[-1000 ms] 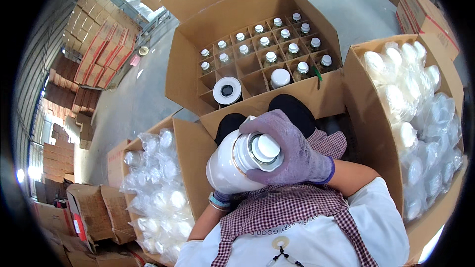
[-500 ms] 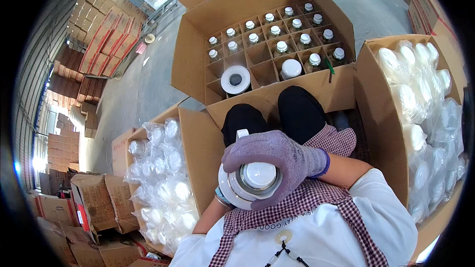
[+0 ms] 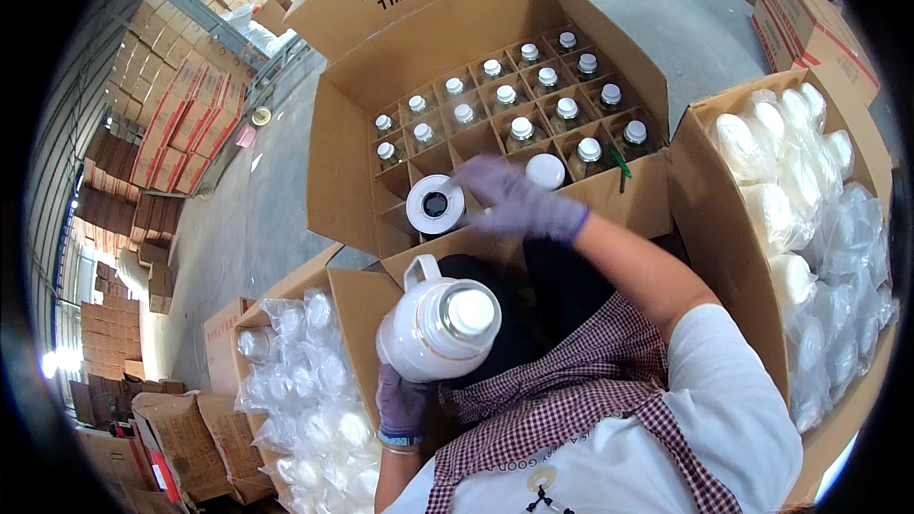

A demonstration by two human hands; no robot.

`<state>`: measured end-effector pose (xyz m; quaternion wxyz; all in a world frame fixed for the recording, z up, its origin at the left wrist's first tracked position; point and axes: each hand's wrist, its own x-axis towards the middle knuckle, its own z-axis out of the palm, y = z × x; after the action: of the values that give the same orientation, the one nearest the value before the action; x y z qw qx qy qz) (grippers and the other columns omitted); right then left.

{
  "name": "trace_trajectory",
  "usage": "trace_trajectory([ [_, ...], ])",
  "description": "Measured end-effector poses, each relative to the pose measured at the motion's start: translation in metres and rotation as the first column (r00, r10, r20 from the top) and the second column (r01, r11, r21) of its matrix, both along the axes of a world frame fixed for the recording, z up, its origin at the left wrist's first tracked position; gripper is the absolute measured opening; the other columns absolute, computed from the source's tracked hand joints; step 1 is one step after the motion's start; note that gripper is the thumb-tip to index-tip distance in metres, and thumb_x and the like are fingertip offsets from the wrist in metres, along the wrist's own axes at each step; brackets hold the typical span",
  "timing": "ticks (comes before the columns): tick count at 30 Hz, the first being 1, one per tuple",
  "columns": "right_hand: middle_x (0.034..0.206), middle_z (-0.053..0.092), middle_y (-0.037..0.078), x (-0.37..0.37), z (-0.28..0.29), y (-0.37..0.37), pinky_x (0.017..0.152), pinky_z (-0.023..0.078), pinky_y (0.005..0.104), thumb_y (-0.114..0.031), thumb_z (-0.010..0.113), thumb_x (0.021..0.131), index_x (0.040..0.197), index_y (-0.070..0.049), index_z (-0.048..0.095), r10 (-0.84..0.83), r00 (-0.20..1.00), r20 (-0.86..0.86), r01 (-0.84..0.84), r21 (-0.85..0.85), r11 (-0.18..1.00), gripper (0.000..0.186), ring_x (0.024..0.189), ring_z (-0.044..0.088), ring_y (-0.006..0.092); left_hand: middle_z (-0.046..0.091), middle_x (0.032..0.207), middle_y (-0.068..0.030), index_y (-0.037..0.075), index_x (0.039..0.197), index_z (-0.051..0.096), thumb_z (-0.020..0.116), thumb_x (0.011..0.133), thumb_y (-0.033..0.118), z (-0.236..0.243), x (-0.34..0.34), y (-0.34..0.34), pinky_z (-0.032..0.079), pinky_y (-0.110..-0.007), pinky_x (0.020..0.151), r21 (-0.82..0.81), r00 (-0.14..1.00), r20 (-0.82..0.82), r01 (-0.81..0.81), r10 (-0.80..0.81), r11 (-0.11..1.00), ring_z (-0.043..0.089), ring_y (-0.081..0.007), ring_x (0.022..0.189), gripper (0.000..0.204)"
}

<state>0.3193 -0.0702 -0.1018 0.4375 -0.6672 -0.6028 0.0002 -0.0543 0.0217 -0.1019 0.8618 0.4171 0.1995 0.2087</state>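
My left hand [image 3: 402, 402], in a purple-grey glove, is closed round the lower side of a white vacuum flask [image 3: 419, 333]. The flask is tilted, with its handle pointing away from me and a white cap on a shiny neck. My right hand [image 3: 524, 202], gloved too and blurred, reaches over the near edge of a divided carton [image 3: 333, 162] with thumb and fingers apart. Just left of its fingertips is a white round piece with a black centre [image 3: 435, 206]. A white round cap [image 3: 545, 171] lies beyond the hand. Several white-capped bottles [image 3: 522, 129] stand in the cells.
To my left is a carton of plastic-wrapped white pieces [image 3: 309, 390]; another carton of bagged white pieces [image 3: 776, 181] stands at my right. A green strip [image 3: 620, 160] hangs over the divided carton's near edge. Stacked boxes [image 3: 195, 114] line the far left.
My right hand has left the flask's top and moved forward to the divided carton. The flask has shifted slightly left and up, still held by my left hand. The view has turned a little.
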Motion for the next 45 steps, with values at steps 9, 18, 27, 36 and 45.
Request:
trace_trajectory([
  [9, 0.125, 0.059, 0.019, 0.051, 0.0, -0.03, 0.102, 0.045, 0.0458, -0.033, 0.072, 0.077, 0.13, -0.005, 0.055, -0.412, 0.901, 0.136, 0.432, -0.362, 0.826, 0.062, 0.119, 0.057, 0.0347, 0.047, 0.148, -0.0171, -0.001, 0.147, 0.039, 0.049, 0.104, 0.041, -0.003, -0.001, 0.026, 0.036, -0.047, 0.115, 0.057, 0.965, -0.026, -0.258, 0.26, 0.964, 0.047, -0.0318, 0.135, 0.061],
  [18, 0.127, 0.058, 0.019, -0.069, 0.074, -0.087, 0.098, 0.049, 0.0451, -0.031, 0.07, 0.083, 0.131, -0.007, 0.055, 0.271, 0.949, 0.159, -0.293, 0.13, 0.947, 0.056, 0.12, 0.057, 0.0336, 0.06, 0.132, -0.0133, -0.001, 0.138, 0.049, 0.072, 0.092, 0.03, 0.04, 0.017, 0.019, 0.045, -0.037, 0.104, 0.374, 0.979, -0.009, -0.187, 0.205, 0.909, 0.057, -0.0258, 0.122, 0.061],
  [27, 0.079, 0.069, 0.026, -0.108, -0.05, -0.095, 0.037, 0.049, 0.0236, -0.085, 0.014, 0.088, 0.128, -0.008, 0.059, -0.054, -0.343, -0.938, -0.676, 0.206, 0.707, 0.097, 0.047, 0.064, 0.0218, 0.069, 0.112, -0.0177, -0.004, 0.091, 0.071, 0.086, 0.073, 0.029, 0.136, 0.028, 0.007, 0.052, -0.034, 0.085, 0.998, 0.997, -0.007, 0.002, 0.074, 0.068, 0.067, -0.0222, 0.1, 0.04],
  [36, 0.11, 0.061, 0.017, -0.108, 0.051, -0.141, 0.085, 0.055, 0.0365, -0.029, 0.091, 0.064, 0.139, -0.004, 0.042, 0.034, 0.999, -0.019, -0.026, 0.316, 0.948, 0.093, 0.095, 0.066, 0.0284, 0.071, 0.104, -0.0052, -0.002, 0.111, 0.069, 0.065, 0.098, 0.03, 0.092, 0.023, 0.036, 0.048, -0.027, 0.087, 0.628, 0.938, 0.068, -0.305, 0.339, 0.716, 0.062, -0.0117, 0.096, 0.035],
  [45, 0.105, 0.063, 0.017, -0.102, -0.027, -0.126, 0.08, 0.055, 0.0369, -0.034, 0.061, 0.092, 0.132, 0.0, 0.051, -0.305, 0.857, -0.415, 0.339, 0.011, 0.941, 0.053, 0.089, 0.066, 0.025, 0.072, 0.094, -0.0056, -0.005, 0.107, 0.069, 0.075, 0.089, 0.018, 0.096, 0.053, 0.019, 0.05, -0.028, 0.07, 0.874, 0.898, -0.02, -0.197, 0.439, 0.444, 0.061, -0.0112, 0.081, 0.03],
])
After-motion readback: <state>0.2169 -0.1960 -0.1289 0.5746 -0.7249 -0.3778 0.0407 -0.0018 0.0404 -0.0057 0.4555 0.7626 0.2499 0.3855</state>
